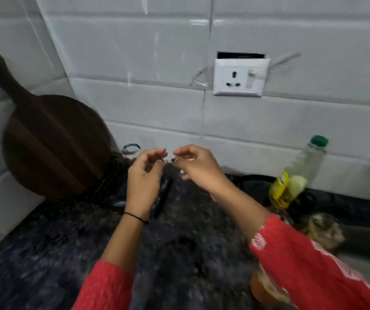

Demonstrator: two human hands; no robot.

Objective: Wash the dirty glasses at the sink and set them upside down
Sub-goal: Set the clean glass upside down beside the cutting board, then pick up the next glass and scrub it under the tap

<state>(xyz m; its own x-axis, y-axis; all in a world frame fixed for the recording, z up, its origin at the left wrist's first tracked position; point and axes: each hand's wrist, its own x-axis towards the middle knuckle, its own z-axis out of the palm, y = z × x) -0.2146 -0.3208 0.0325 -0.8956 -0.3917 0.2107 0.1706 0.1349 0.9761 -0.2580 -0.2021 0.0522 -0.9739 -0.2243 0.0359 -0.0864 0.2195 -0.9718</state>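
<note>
Motion blurs the view. My left hand (145,170) and my right hand (194,164) are raised side by side over the dark speckled counter (67,242), close to the tiled wall, their fingertips almost meeting. Both hands have their fingers curled round something clear, and faint glints between them suggest a clear glass (179,171). Its outline is too blurred to make out. Another glass (131,149) shows as a dark ring on the counter by the wall, just left of my left hand.
A dark wooden board (52,144) leans against the wall at left. A clear bottle with a green cap (306,162) and a yellow-labelled item (280,191) stand at right, beside the sink's edge (358,238). A wall socket (239,77) sits above.
</note>
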